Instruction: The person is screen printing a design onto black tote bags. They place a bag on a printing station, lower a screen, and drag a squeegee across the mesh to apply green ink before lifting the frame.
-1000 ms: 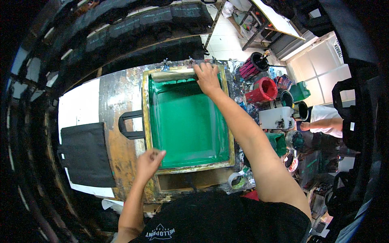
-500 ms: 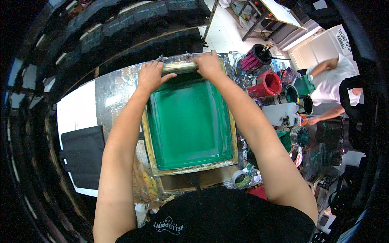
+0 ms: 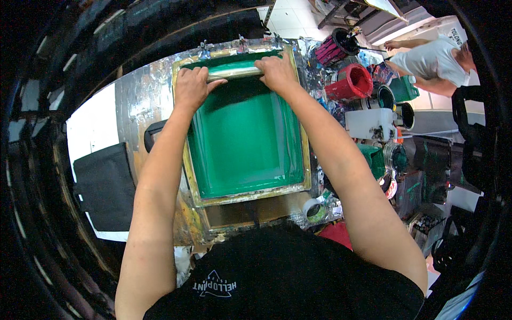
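Observation:
A wooden-framed printing screen (image 3: pixel 306 160) with a green mesh lies flat in front of me on a paint-stained press board. Across its far end rests a squeegee (image 3: pixel 234 72) with a pale handle. My left hand (image 3: pixel 191 88) grips the squeegee's left end. My right hand (image 3: pixel 277 72) grips its right end. Both arms stretch forward over the green mesh.
Paint pots stand to the right: a red one (image 3: pixel 352 82), a dark pink one (image 3: pixel 333 48), a white canister (image 3: pixel 370 124). A tape roll (image 3: pixel 314 209) lies near the frame's corner. A black cloth (image 3: pixel 104 184) lies on a white board at left. Another person (image 3: pixel 437 56) stands at the far right.
My left hand went from the near left edge of the frame to the far end and took hold of the squeegee beside my right hand. Both hands now grip it.

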### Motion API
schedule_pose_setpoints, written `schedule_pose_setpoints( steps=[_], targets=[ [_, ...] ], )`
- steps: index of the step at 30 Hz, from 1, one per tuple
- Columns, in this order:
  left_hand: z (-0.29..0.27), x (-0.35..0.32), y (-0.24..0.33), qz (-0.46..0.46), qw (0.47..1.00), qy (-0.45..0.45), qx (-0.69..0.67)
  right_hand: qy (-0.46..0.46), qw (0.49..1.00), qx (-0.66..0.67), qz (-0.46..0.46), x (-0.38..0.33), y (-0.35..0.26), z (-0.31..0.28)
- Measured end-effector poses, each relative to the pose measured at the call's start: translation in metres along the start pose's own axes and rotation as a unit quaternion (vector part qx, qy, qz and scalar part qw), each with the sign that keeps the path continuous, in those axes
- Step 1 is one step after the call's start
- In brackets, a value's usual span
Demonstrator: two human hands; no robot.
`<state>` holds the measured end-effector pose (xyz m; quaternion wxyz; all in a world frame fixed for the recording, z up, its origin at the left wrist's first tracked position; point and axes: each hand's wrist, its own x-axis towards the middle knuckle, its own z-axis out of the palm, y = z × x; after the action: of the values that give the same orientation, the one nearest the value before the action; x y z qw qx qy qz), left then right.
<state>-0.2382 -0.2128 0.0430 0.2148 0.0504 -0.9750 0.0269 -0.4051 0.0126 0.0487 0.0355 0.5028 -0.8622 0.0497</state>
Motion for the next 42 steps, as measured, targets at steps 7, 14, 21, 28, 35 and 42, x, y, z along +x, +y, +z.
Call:
schedule_pose_setpoints(
  steps=[7,14,21,28,35,42],
  targets=[
    [-0.029,-0.061,0.040,-0.011,1.000,0.004,-0.022,-0.010,1.000,0.021,-0.002,-0.068,-0.027,0.002],
    [-0.066,-0.132,0.081,-0.024,0.999,-0.008,-0.044,-0.026,0.999,0.025,0.017,-0.149,-0.075,-0.017],
    [-0.096,-0.196,0.120,-0.017,0.998,-0.015,-0.062,-0.045,0.998,0.034,0.013,-0.225,-0.111,-0.029],
    [-0.130,-0.251,0.153,-0.009,0.997,-0.019,-0.079,-0.060,0.997,0.035,0.028,-0.295,-0.146,-0.034],
    [-0.139,-0.259,0.150,-0.051,0.987,-0.085,-0.126,-0.109,0.993,0.041,0.028,-0.291,-0.148,-0.045],
    [-0.135,-0.343,0.121,-0.225,0.963,-0.068,-0.130,-0.019,0.998,-0.036,-0.041,-0.310,-0.162,-0.061]
  ],
)
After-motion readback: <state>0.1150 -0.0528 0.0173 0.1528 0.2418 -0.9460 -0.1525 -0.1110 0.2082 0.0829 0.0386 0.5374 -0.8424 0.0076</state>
